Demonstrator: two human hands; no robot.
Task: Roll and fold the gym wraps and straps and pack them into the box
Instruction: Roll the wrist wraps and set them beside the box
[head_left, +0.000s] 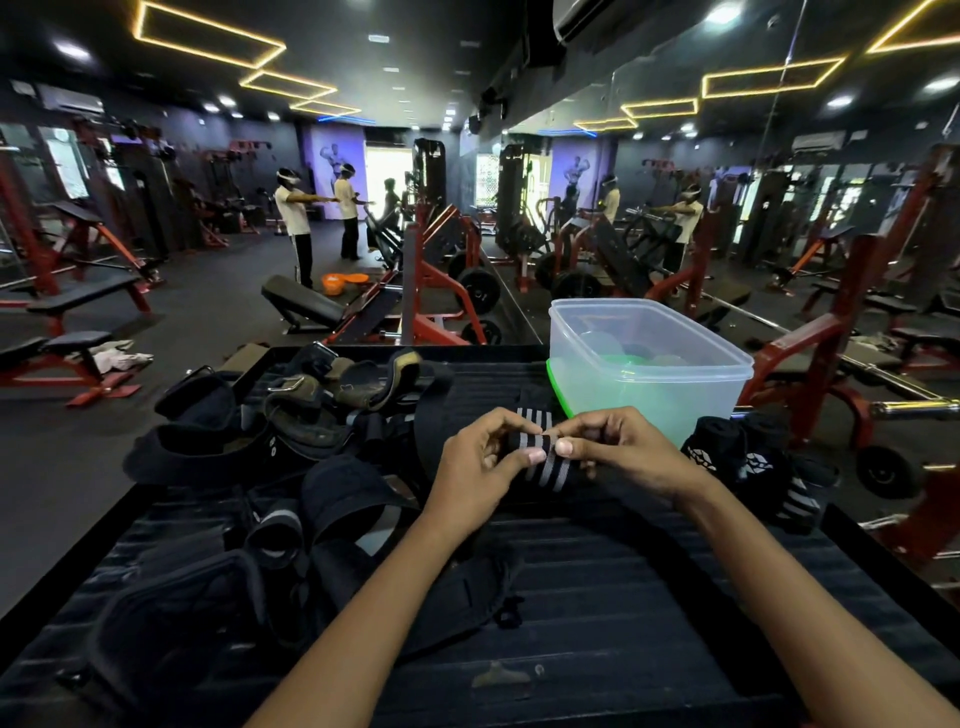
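— What sits closest to the camera?

— The ribbed black table (649, 597), dark and grooved in long lines. Two bare forearms reach over it toward the striped wrap (540, 460).

— What is that wrap like?

— Black woven fabric with pale grey stripes, partly rolled into a short, thick cylinder. Its loose tail runs away from the roll toward the box (649, 358).

— And the box?

— Just beyond the wrap and a little to its right: a translucent plastic tub, rectangular with rounded corners, resting on a green lid (558, 389). Something dark and something green show faintly through its wall — too blurred to name.

— What else lies around the wrap?

— To its right, close by, rolled black wraps (748, 457) with white markings and one with grey stripes. To its left, a heap of black straps and padded cuffs (270, 431), some with worn tan leather and a metal buckle. Nearer than the wrap on the left, more soft black padded pieces (218, 613) lie piled.

— The hands?

— The left hand (478, 473) curls round the roll's left end, thumb pressed on the stripes. The right hand (623, 457) pinches the right end, thumb on top, fingers curled behind — both gripping the wrap just above the table.
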